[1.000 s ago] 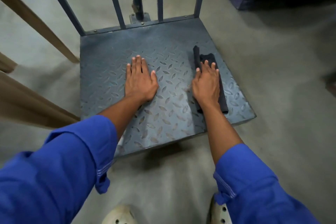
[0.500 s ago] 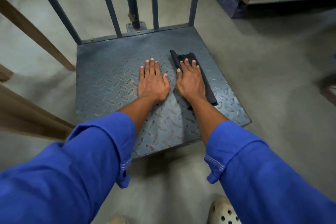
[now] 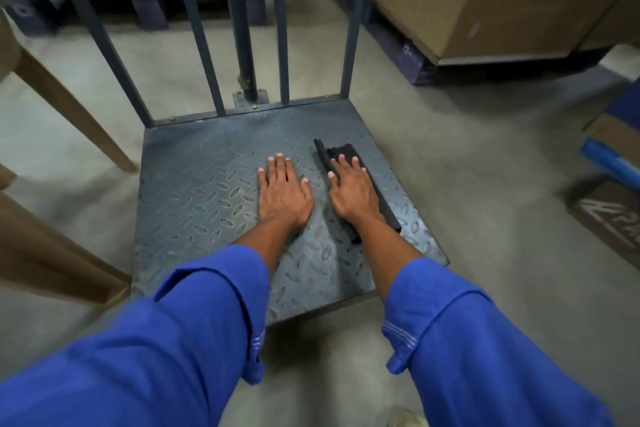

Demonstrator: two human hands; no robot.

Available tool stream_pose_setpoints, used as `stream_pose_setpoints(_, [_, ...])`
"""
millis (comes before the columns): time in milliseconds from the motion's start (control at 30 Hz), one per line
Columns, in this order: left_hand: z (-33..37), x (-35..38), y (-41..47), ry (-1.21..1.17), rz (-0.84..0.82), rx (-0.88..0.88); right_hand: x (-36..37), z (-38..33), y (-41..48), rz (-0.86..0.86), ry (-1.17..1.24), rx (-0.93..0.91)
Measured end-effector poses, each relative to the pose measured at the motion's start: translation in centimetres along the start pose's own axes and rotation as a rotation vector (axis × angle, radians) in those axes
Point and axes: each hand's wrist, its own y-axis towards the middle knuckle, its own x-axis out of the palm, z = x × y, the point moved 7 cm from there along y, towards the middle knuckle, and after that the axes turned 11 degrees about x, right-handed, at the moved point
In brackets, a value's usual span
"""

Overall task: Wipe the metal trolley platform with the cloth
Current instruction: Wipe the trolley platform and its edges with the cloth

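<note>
Hands lie flat on the metal trolley platform [image 3: 207, 198], palms down and fingers spread a little. The left hand [image 3: 282, 192] presses bare on the patterned steel near the middle, holding nothing. The right hand [image 3: 351, 191] rests open on top of a folded black cloth [image 3: 382, 204], which lies along the right side of the platform, its far end showing past the fingertips. The two hands sit close beside each other, not touching. Blue sleeves [image 3: 214, 308] cover both forearms. Upright bars [image 3: 242, 28] rise from the platform's far edge, above a grey floor [image 3: 502, 184].
</note>
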Motion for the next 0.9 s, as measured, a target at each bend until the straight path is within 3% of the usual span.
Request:
stream_pose_setpoints(133, [0.0, 0.0, 0.0, -0.013, 0.016, 0.005, -1.4, 3.3, -1.5, 0.123, -0.047, 0.242])
stream_pose_setpoints(333, [-0.5, 0.3, -0.4, -0.016, 0.035, 0.062, 0.7, -0.8, -3.3, -0.026, -0.088, -0.183])
stream_pose_setpoints(500, [-0.9, 0.3, -0.5, -0.013, 0.033, 0.088, -2.1, 5.3, -0.3, 0.053, -0.140, 0.026])
stream_pose_setpoints(600, [-0.8, 0.2, -0.4, -0.010, 0.028, 0.089, -1.9, 5.2, -0.4, 0.055, -0.142, 0.064])
stream_pose_setpoints(733, [-0.6, 0.0, 0.5, -0.002, 0.040, 0.085, -2.9, 4.4, -1.0, 0.230, -0.001, 0.223])
stream_pose_setpoints(900, [-0.2, 0.0, 2.0, 0.008, 0.052, 0.076, -3.5, 2.3, 0.9, 0.214, -0.244, 0.220])
